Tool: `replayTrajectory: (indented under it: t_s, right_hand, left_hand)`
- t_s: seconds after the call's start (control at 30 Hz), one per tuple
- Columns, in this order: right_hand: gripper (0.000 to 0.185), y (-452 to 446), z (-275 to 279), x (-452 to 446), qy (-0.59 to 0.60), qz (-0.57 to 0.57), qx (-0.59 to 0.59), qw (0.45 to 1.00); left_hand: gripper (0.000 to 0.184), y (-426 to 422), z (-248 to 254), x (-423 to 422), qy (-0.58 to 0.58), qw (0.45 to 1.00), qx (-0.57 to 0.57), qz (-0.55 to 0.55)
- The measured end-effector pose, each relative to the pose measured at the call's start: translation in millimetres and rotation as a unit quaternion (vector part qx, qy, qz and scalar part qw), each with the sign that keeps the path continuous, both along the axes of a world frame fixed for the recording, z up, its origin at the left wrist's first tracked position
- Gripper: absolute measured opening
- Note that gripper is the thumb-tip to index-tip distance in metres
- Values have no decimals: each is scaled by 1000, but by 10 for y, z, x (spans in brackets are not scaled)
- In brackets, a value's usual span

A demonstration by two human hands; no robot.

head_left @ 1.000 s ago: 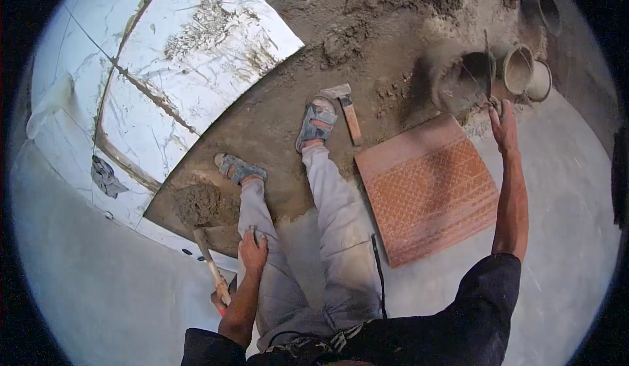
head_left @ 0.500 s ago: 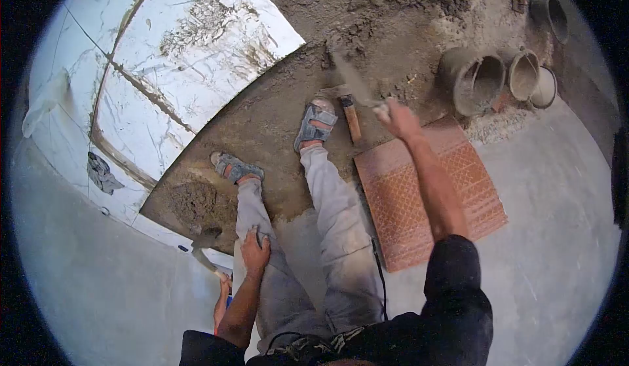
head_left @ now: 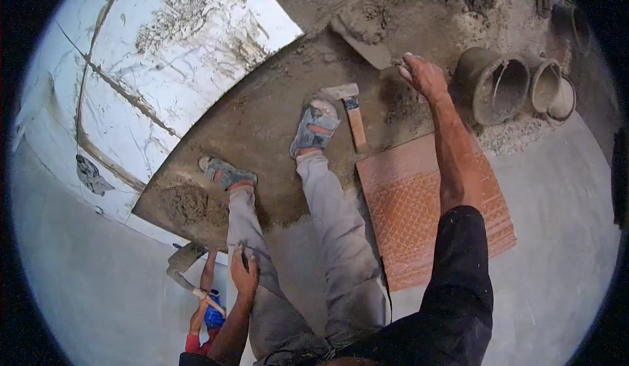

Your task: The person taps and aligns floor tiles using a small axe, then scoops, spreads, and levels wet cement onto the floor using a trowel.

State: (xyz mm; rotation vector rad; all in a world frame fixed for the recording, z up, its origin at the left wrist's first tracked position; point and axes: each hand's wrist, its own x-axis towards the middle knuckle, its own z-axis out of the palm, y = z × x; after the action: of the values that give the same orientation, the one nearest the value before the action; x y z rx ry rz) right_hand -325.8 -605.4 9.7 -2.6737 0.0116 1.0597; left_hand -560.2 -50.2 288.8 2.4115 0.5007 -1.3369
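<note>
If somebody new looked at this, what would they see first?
Probably the big white tiles, smeared with mud, at the upper left. Next, the bright orange patterned panel lying to the right of the person's legs, partly hidden by the right arm. Beyond it, the right grip holds a trowel over brown, muddy ground.

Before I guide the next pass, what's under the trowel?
Mortar shows around the trowel, which the right hand holds. The blade covers whatever lies directly beneath, and I can't tell whether its underside touches the mortar.
</note>
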Motion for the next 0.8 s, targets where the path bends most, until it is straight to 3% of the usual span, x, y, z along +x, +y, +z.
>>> replayTrajectory:
  t_s: [0.03,0.17,0.2,0.3,0.4,0.47,0.53,0.6,0.7,0.77,0.8]
  right_hand:
    - [28,-116,60,140,-9,1,-5,1000]
    - [34,-594,400,672,-108,-172,-48,978]
    - [34,-679,437,706,-112,-173,-51,977]
    - [41,-731,824,855,-37,-27,-81,996]
    - [39,-374,1030,493,18,-112,-45,992]
    - [38,-46,1215,266,73,-142,-24,987]
    - [38,211,1204,-5,75,-176,33,981]
    - [39,465,1304,-163,66,-191,68,977]
    - [36,812,1556,-139,33,-256,68,964]
    - [44,899,1784,33,140,-315,81,935]
    - [44,949,1866,75,137,-306,78,939]
  left_hand:
    - [48,3,-8,-5,13,1000,3,-4]
    - [50,-79,12,57,15,1000,6,-24]
    - [50,-102,50,86,11,1000,3,-25]
    - [47,-218,129,274,-6,999,24,-27]
    - [49,-370,380,666,17,998,63,10]
    - [51,-447,532,968,-84,994,-7,66]
    - [52,-536,611,1197,-100,991,-8,92]
    - [53,-707,639,1372,-123,967,-103,200]
    - [51,-885,421,1257,-151,949,-188,201]
    - [49,-1147,406,1356,-136,955,-198,176]
    - [47,-1246,397,1438,-118,961,-206,140]
